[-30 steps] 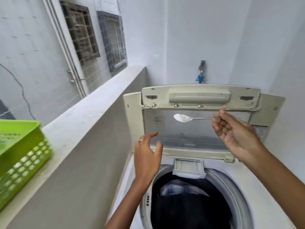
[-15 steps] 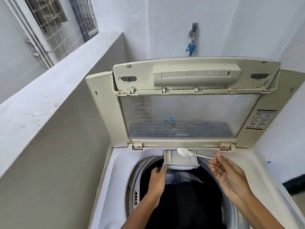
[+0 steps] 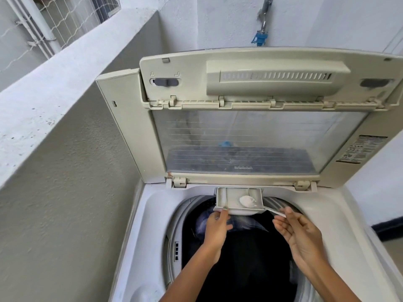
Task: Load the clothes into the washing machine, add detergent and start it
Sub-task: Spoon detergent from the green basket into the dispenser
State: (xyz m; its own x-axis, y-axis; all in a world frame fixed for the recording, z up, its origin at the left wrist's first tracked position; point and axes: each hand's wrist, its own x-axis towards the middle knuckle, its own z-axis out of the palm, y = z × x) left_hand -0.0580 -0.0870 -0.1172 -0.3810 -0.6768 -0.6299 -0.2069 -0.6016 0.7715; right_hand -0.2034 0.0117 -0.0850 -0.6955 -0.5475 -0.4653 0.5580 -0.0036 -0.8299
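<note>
I see a narrow utility space in soft, even daylight. On my left a low, rough-plastered grey parapet wall [image 3: 72, 149] runs away from me, its flat top ledge [image 3: 65, 68] pale and speckled. Beyond it stand white drainpipes [image 3: 41, 25] and a wire mesh screen [image 3: 72, 16] on a neighbouring wall. Ahead, a white painted back wall [image 3: 218, 22] carries 1 metal tap [image 3: 262, 17] with a blue fitting [image 3: 259, 39]. On my right, a white wall [image 3: 375, 192] ends in a dark skirting strip [image 3: 388, 227].
</note>
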